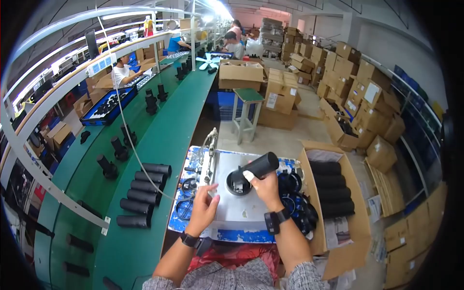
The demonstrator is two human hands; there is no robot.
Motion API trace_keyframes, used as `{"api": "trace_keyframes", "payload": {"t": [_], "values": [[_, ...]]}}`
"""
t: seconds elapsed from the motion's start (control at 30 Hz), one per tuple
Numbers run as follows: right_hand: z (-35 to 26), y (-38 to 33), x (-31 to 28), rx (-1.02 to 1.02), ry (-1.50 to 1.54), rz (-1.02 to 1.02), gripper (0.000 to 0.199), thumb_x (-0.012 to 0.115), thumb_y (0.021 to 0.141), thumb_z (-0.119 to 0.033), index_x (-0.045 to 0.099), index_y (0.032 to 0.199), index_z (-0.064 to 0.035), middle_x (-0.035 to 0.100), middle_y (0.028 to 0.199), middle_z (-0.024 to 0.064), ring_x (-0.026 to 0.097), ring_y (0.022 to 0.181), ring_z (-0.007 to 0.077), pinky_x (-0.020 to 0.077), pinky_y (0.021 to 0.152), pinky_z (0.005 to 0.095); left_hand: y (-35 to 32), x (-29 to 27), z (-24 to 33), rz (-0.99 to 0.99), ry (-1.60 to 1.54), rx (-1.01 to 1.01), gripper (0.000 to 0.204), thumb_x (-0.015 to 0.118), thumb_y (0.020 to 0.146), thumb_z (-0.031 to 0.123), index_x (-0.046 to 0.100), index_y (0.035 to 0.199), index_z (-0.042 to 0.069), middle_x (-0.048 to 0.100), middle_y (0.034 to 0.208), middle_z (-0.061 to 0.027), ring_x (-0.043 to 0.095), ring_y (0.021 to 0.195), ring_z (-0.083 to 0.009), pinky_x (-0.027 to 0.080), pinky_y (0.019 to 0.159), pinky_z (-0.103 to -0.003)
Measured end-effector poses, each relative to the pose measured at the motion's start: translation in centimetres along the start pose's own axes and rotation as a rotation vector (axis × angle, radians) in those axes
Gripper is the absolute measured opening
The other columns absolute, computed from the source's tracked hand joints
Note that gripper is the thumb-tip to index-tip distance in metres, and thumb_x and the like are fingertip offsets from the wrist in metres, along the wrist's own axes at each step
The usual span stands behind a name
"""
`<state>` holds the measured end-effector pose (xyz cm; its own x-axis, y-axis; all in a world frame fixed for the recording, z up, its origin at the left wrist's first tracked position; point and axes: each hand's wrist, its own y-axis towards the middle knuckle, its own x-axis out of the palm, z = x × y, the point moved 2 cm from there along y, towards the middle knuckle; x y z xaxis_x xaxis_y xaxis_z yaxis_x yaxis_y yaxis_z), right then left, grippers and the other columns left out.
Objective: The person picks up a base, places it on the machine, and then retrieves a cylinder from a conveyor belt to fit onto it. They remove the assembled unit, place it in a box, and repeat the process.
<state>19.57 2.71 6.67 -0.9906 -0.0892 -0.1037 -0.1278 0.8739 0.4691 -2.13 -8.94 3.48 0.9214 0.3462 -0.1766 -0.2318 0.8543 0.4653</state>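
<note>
My right hand [265, 187] is closed around a black tube [263, 165], which is tilted with its far end up to the right. The tube's lower end is at a round black ring-shaped part [239, 189] on a bare metal plate [232, 212]; whether they are joined is hidden. To the left of that part, my left hand [205, 209] is held above the plate, empty, thumb and fingers apart. Beside its fingertips stands a metal fixture [210, 157] with a thin rod and a hose. Black ring parts [296, 205] are heaped at the plate's right.
A cardboard box [305, 193] of black tubes [331, 187] is at my right. On the green belt [180, 108] at left lie a row of black tubes [137, 206] and upright black assemblies [107, 166]. A stool [248, 94], stacked cartons [360, 92] and co-workers [235, 47] are farther off.
</note>
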Motion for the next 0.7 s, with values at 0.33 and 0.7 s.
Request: {"api": "trace_keyframes", "payload": {"t": [0.33, 0.7], "values": [[-0.6, 1.3, 1.9, 0.065, -0.649, -0.156, 0.057, 0.093, 0.078, -0.03, 0.067, 0.121, -0.001, 0.078, 0.11, 0.0196, 0.077, 0.1, 0.0355, 0.0594, 0.091, 0.0443, -1.3, -1.0, -2.5, -0.196, -0.347, -0.361, 0.03, 0.068, 0.107, 0.009, 0.066, 0.136, 0.005, 0.053, 0.085, 0.0086, 0.046, 0.071, -0.0007, 0.036, 0.06, -0.021], [2.9, 3.9, 0.0, -0.05, -0.565, -0.39, 0.068, 0.096, 0.076, -0.036, 0.069, 0.127, -0.0016, 0.079, 0.11, 0.0167, 0.078, 0.1, 0.0338, 0.0591, 0.094, 0.0417, -1.5, -1.2, -2.6, -0.257, -0.326, -0.282, 0.023, 0.068, 0.107, 0.012, 0.069, 0.13, 0.006, 0.052, 0.084, 0.0094, 0.045, 0.07, -0.0004, 0.037, 0.062, -0.02]]}}
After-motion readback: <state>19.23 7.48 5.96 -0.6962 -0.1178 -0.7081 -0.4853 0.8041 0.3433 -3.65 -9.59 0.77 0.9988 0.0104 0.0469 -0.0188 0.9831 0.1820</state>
